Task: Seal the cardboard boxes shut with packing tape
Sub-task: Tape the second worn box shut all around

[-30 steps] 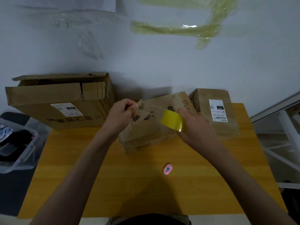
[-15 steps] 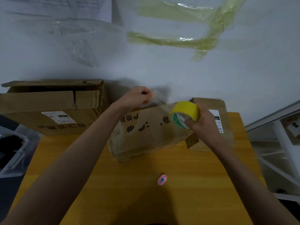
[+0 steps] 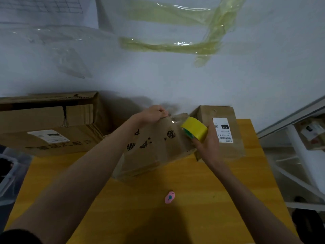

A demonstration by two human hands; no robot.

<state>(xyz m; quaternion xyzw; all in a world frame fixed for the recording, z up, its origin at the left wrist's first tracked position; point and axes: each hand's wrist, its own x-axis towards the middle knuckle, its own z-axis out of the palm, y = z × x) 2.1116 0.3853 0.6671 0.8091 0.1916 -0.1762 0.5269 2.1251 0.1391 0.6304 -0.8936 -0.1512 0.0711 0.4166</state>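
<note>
Nearest to us, at 6 o'clock on the tabletop point(image 3: 219, 199), lies a small pink cutter point(image 3: 169, 197), untouched and well apart from both hands. It sits where it did a second ago; only our view has tilted up, so it seems lower.

Further out, at the centre, the box point(image 3: 154, 150) we are sealing rests tilted on the tabletop, printed face toward us. Our right hand point(image 3: 208, 145) grips the yellow roll point(image 3: 194, 128) at about 1 o'clock, fingers curled round it from below. Half a second ago the roll stood higher above the box; now we hold it lower, close to the box's upper right edge. Our left hand point(image 3: 153, 113) is at 12 o'clock, fingers pinching the free end of the tape point(image 3: 175, 118) at the box's far top edge. The clear strip spans the short gap between our hands, and that gap is narrower than it was a second ago.

We judge that we are bringing the strip down onto the top edge, so the first stick is close. The tape is not yet pressed flat or cut.

Beyond, a labelled box point(image 3: 221, 131) sits at 2 o'clock just beside our right hand, and a large box point(image 3: 52, 124) at 10 o'clock shows a gap under its top flap, so it still needs sealing. Old tape strips point(image 3: 168, 46) hang on the wall.
</note>
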